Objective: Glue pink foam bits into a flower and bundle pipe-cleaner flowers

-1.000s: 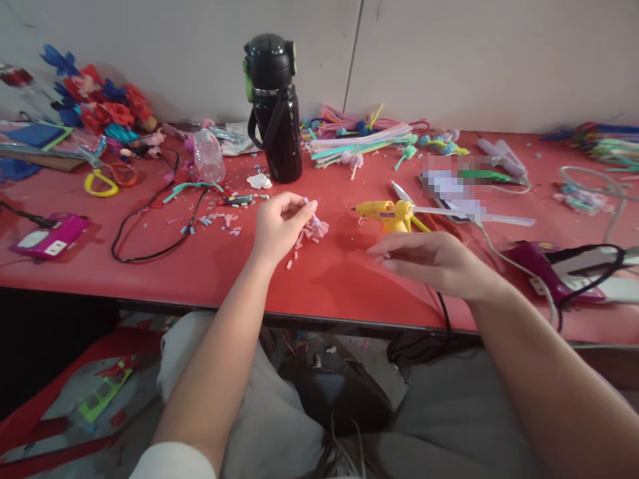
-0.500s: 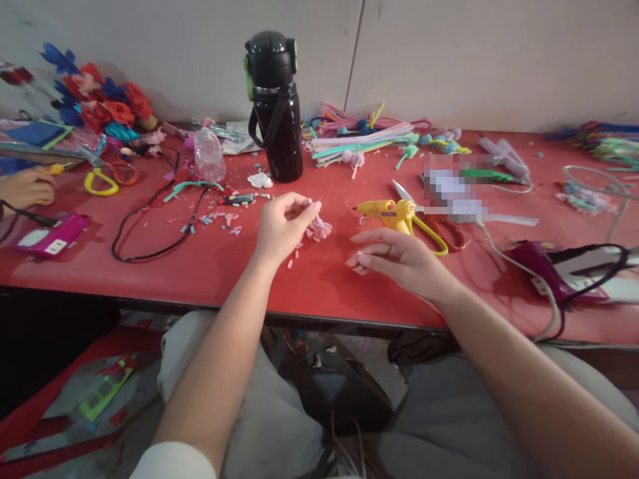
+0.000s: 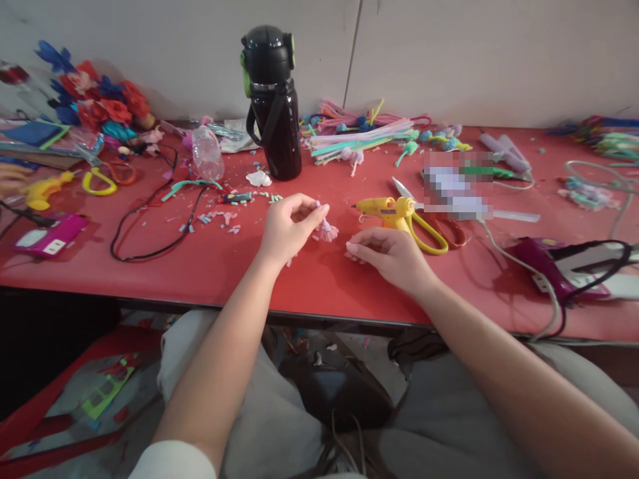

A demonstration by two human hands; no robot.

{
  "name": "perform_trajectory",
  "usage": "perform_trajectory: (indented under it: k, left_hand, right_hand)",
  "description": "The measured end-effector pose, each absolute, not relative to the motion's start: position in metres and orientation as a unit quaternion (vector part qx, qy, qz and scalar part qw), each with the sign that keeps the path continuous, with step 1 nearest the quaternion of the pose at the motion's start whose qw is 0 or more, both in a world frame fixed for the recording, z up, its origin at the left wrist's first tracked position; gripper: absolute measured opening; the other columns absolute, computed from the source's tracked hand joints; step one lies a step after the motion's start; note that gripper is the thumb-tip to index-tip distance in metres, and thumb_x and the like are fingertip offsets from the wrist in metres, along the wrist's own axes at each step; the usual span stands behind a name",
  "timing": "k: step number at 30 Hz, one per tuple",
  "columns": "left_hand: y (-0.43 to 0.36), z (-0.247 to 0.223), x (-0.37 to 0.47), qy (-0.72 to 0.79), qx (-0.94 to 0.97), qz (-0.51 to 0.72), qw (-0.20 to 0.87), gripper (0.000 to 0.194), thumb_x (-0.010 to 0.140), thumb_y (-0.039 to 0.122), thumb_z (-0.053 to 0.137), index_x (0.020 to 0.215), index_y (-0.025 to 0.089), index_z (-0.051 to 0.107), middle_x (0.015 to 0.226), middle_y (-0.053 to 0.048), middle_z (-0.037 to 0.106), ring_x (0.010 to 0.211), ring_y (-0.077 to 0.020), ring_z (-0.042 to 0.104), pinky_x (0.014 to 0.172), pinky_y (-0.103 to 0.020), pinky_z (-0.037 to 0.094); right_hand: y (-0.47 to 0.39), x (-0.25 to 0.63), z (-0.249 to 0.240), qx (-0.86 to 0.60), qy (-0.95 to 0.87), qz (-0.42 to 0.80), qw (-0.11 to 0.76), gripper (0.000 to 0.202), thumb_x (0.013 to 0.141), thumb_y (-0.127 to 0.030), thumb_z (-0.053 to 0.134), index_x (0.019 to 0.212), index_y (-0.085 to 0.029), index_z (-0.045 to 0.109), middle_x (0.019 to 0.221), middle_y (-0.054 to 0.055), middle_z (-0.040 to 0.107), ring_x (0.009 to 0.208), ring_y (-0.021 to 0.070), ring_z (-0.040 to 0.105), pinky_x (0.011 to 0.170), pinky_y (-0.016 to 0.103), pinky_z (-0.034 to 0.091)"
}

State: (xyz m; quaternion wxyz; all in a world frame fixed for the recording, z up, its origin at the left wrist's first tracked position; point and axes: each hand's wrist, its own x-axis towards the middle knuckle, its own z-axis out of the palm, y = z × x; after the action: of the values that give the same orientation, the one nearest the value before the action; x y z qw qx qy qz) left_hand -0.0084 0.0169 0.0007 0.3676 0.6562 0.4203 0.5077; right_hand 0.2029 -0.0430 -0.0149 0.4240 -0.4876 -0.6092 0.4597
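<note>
My left hand (image 3: pixel 294 226) pinches a small pink-purple fluffy piece (image 3: pixel 327 231) between thumb and fingertips, just above the red table (image 3: pixel 319 286). To its right, my right hand (image 3: pixel 387 253) hovers low with curled fingers and the thumb near the index finger; whether something small is between them is too fine to tell. A yellow glue gun (image 3: pixel 387 209) lies just beyond my right hand, beside scissors (image 3: pixel 429 233) with yellow and orange handles. Small cut scraps (image 3: pixel 229 219) are scattered left of my left hand.
A black bottle (image 3: pixel 277 126) stands at the back. Pipe cleaners (image 3: pixel 359 140) lie behind. Purple power strips (image 3: pixel 52 236) and cables are at both sides. Another person's hand (image 3: pixel 14 178) is at the far left by a yellow glue gun (image 3: pixel 47 191).
My left hand has shifted slightly right with the fluffy piece. My right hand's fingers have drawn closer together. At the far left, a yellow glue gun shows more fully by the other person's hand.
</note>
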Motion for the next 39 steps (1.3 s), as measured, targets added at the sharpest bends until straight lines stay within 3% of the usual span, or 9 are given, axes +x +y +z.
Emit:
perform_trajectory:
  k: [3, 7, 15, 20, 31, 39]
  left_hand:
    - [0.0144, 0.0007, -0.0058, 0.419, 0.663, 0.498, 0.370, 0.022, 0.087, 0.037, 0.078, 0.076, 0.021, 0.067, 0.071, -0.002, 0.075, 0.065, -0.0157, 0.072, 0.062, -0.027, 0.056]
    - [0.0137, -0.0007, -0.0032, 0.409, 0.673, 0.494, 0.368, 0.023, 0.086, 0.039, 0.079, 0.077, 0.020, 0.069, 0.070, -0.002, 0.074, 0.064, -0.0147, 0.071, 0.062, -0.026, 0.055]
    - [0.0152, -0.0029, -0.0030, 0.392, 0.679, 0.497, 0.372, 0.022, 0.086, 0.036, 0.079, 0.077, 0.020, 0.069, 0.069, -0.001, 0.075, 0.063, -0.0146, 0.072, 0.061, -0.025, 0.056]
    - [0.0140, -0.0033, -0.0034, 0.383, 0.673, 0.498, 0.390, 0.021, 0.089, 0.034, 0.079, 0.078, 0.019, 0.069, 0.067, -0.001, 0.074, 0.061, -0.0145, 0.073, 0.062, -0.025, 0.058]
    - [0.0146, -0.0030, -0.0043, 0.389, 0.675, 0.496, 0.383, 0.022, 0.087, 0.035, 0.080, 0.077, 0.019, 0.069, 0.069, -0.002, 0.075, 0.063, -0.0149, 0.074, 0.062, -0.025, 0.058]
    - [0.0152, -0.0046, -0.0045, 0.401, 0.679, 0.490, 0.371, 0.022, 0.087, 0.037, 0.079, 0.077, 0.019, 0.070, 0.069, -0.002, 0.075, 0.062, -0.0144, 0.072, 0.062, -0.025, 0.057]
  right_hand:
    - [-0.0425, 0.2026, -0.0139, -0.512, -0.624, 0.423, 0.412, 0.034, 0.088, -0.054, 0.077, 0.080, -0.022, 0.071, 0.074, 0.005, 0.072, 0.062, 0.0167, 0.063, 0.062, 0.035, 0.053]
    - [-0.0412, 0.2037, -0.0148, -0.513, -0.613, 0.432, 0.417, 0.029, 0.090, -0.048, 0.074, 0.079, -0.022, 0.069, 0.072, 0.004, 0.070, 0.061, 0.0154, 0.059, 0.059, 0.033, 0.047]
    - [-0.0449, 0.2014, -0.0191, -0.456, -0.565, 0.482, 0.490, 0.024, 0.075, -0.029, 0.081, 0.063, -0.022, 0.062, 0.095, 0.010, 0.079, 0.087, 0.0209, 0.072, 0.079, 0.036, 0.056]
    - [-0.0459, 0.2007, -0.0212, -0.459, -0.552, 0.510, 0.473, 0.024, 0.067, -0.023, 0.082, 0.060, -0.022, 0.060, 0.081, 0.007, 0.077, 0.077, 0.0205, 0.073, 0.073, 0.037, 0.057]
    - [-0.0466, 0.1996, -0.0174, -0.445, -0.557, 0.499, 0.492, 0.025, 0.066, -0.021, 0.078, 0.056, -0.022, 0.054, 0.076, 0.004, 0.071, 0.070, 0.0157, 0.063, 0.064, 0.032, 0.048]
    - [-0.0465, 0.2006, -0.0142, -0.454, -0.562, 0.498, 0.480, 0.019, 0.069, -0.029, 0.082, 0.065, -0.020, 0.067, 0.078, 0.003, 0.069, 0.072, 0.0151, 0.057, 0.067, 0.032, 0.047]
